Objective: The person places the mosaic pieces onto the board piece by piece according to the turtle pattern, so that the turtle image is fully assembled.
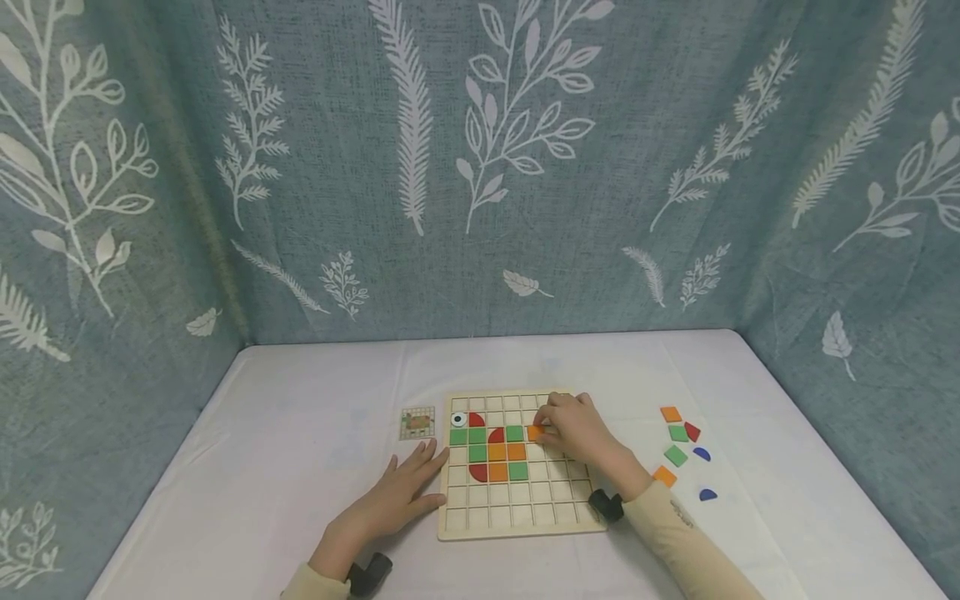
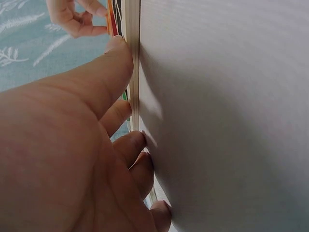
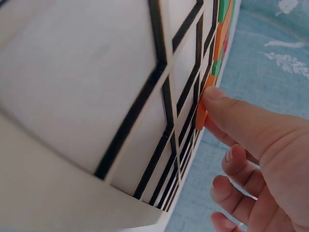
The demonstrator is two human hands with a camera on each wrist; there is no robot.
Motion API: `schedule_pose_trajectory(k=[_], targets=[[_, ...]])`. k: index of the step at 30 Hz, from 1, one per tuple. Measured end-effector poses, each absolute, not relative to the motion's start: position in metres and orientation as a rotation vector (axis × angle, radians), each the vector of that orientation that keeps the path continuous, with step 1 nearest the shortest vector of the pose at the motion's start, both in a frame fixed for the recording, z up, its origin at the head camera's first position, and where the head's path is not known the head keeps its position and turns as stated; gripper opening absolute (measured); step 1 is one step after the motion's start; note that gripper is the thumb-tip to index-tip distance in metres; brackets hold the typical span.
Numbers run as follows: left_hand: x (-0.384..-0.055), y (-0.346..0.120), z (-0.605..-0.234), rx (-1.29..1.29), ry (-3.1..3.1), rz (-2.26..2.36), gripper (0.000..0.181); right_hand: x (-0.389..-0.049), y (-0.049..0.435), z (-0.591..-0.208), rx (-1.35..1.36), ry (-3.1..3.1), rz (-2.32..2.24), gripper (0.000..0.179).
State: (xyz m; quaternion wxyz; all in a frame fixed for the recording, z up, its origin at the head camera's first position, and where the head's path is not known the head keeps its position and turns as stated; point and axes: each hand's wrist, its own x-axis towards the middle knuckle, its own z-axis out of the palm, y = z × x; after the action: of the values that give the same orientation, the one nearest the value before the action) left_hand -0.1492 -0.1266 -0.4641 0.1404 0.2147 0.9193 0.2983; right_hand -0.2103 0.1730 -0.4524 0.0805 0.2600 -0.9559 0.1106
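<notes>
A wooden grid board [image 1: 525, 512] lies on the table with green, orange and red tiles set into its upper left cells. One round piece there carries an eye [image 1: 459, 420]. My right hand [image 1: 579, 429] pinches an orange square tile [image 3: 202, 113] between thumb and a finger, right at a cell beside a green square tile [image 1: 513, 433]. The remaining fingers of that hand curl loosely in the right wrist view. My left hand [image 1: 401, 492] lies at the board's left edge, fingers spread and relaxed, with thumb and fingertips against the rim.
A small picture card [image 1: 417, 423] with a gridded figure lies left of the board. Loose tiles are scattered to the right: orange squares [image 1: 671, 414], green squares [image 1: 676, 455], a red piece [image 1: 692, 432] and blue half-rounds [image 1: 708, 495]. Patterned curtains [image 1: 480, 275] stand behind the white-covered table [image 1: 262, 467].
</notes>
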Motion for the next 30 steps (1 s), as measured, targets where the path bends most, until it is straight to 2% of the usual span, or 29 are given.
schedule_pose_trajectory(k=[16, 30], targets=[[-0.149, -0.125, -0.465, 0.626, 2.671, 0.851, 0.066, -0.213, 0.168, -0.456, 0.756, -2.911, 0.382, 0.021], [-0.149, -0.125, -0.464, 0.615, 2.670, 0.849, 0.066, -0.204, 0.192, -0.448, 0.677, -2.894, 0.474, 0.019]])
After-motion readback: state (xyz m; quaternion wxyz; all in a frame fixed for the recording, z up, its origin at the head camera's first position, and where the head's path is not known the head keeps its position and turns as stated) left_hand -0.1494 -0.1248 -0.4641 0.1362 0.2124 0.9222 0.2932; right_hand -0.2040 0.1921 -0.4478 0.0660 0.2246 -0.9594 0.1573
